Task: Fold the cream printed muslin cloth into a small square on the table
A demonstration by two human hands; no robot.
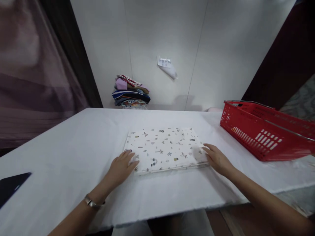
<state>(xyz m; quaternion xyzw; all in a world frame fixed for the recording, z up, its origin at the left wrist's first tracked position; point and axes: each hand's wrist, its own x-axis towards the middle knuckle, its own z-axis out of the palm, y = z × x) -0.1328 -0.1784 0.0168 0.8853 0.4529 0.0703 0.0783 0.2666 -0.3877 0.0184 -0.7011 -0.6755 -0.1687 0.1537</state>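
Note:
A folded white cloth [165,147] with small printed figures lies flat in the middle of the white table [73,147]. My left hand [122,167] rests flat at the cloth's near left corner, fingers stretched out and touching its edge. My right hand [216,159] lies flat at the near right corner, fingers spread against the cloth. Neither hand holds anything. A metal bracelet [92,203] sits on my left wrist.
A red plastic basket [265,131] stands at the table's right end. A stack of folded coloured clothes [131,92] sits at the far edge against the white wall. A dark flat object [11,186] lies at the left edge. A paper label [165,64] hangs on the wall.

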